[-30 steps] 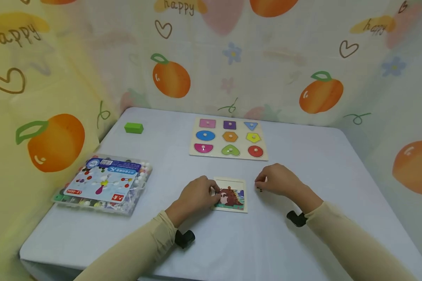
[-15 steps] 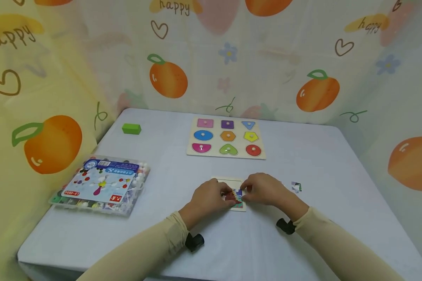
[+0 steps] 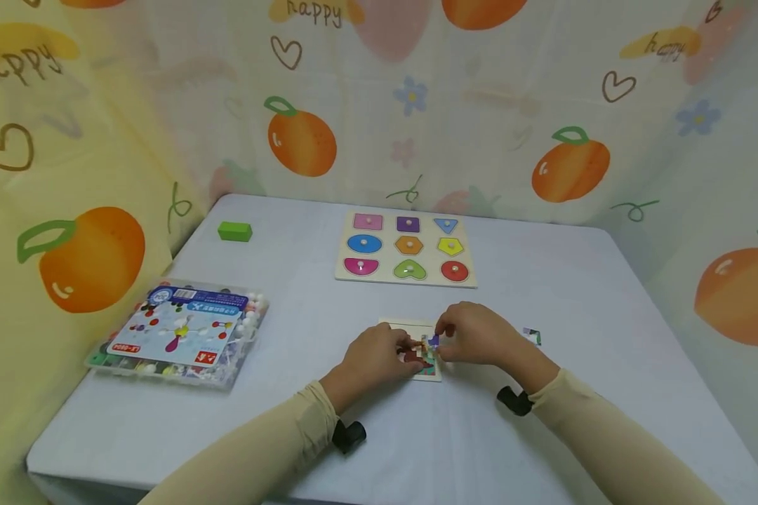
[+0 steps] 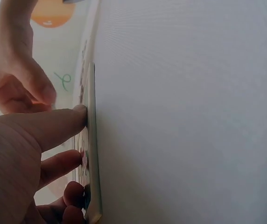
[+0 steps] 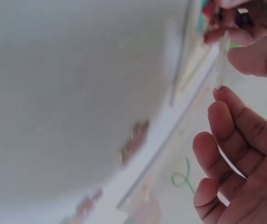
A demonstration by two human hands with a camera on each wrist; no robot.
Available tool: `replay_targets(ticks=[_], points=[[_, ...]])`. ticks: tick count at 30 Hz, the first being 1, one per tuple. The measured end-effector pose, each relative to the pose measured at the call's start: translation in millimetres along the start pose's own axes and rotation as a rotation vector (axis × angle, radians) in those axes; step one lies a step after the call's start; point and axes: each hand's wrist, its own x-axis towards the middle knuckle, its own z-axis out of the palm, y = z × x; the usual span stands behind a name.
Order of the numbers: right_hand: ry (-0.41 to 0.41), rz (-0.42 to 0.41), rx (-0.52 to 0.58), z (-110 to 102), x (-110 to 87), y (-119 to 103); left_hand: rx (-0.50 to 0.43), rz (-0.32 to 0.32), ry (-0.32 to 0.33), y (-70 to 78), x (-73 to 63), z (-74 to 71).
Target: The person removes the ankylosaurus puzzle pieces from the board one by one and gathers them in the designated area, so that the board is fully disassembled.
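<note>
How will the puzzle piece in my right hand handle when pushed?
The puzzle piece looks straight while pinched, so probably stiff. It's thin and small, so likely light. Its flat shape should slide rather than roll.

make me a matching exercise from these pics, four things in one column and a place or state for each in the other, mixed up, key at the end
1. green block
2. knobbed shape board
3. left hand
4. right hand

A. pinches a puzzle piece
B. near the middle of the table's far edge
C. touches the framed jigsaw
D. near the table's far left corner

Pairs: 1-D, 2-B, 3-C, 4-A
</note>
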Motion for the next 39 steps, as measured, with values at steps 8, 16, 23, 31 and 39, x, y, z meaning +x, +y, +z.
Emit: replay_targets(ticks=[8,16,23,31,39], points=[[0.044,0.041,-0.017,-10,-39.6,35,-0.005,-0.016,-0.012,0.4,-1.1,-1.4],[0.075,0.026,-0.004,6,-49.1,53,-0.021,-0.013,0.001,-5.1,-2.1,-3.9],[0.049,0.043,-0.001,10,-42.3,47,-0.050,0.002,-0.028,-5.3,-1.2,-2.6],[0.022,-0.004,0.028,11,-5.3,6,-0.047,-0.104,0.033,-16.5,-11.8,-7.3],[0.022,-0.074,-0.096,22,30.2,-23,0.026,-0.182,0.088,-21.2,-22.8,-9.3]])
